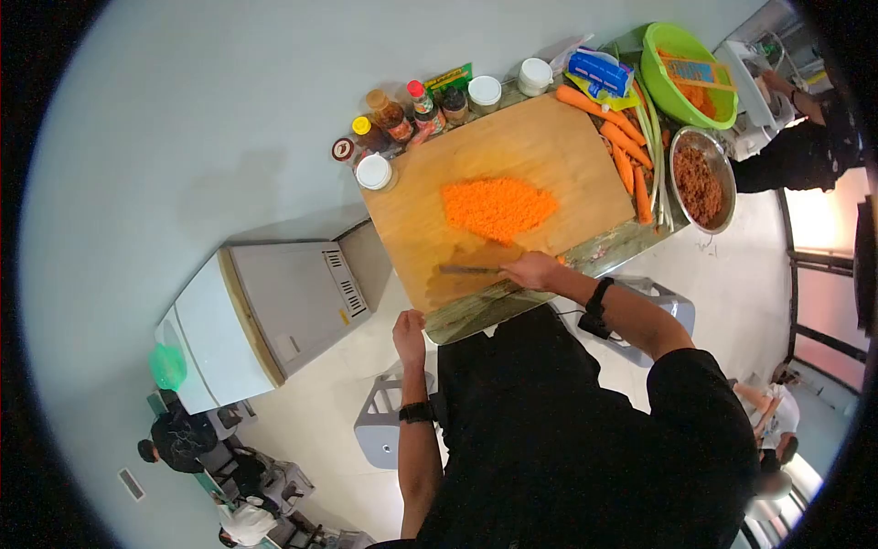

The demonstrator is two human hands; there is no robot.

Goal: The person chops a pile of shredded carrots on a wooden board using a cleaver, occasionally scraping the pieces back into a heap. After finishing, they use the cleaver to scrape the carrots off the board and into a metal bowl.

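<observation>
A heap of finely chopped carrot (498,209) lies in the middle of the large wooden cutting board (567,146). My right hand (530,271) is closed around the handle of a knife (468,270), whose blade points left, low over the board's near part and apart from the heap. At the board's near left corner, my left hand (409,337) has its fingers curled. Whether anything is inside them is hidden. A small orange carrot piece (561,260) sits near my right wrist.
Whole carrots (626,145) and green onions (655,146) lie right of the board, beside a metal bowl of reddish-brown food (702,183) and a green basin (672,46) with a grater (700,72). Bottles (390,117) and white-lidded jars (485,91) line the back. Other people (187,435) are farther off.
</observation>
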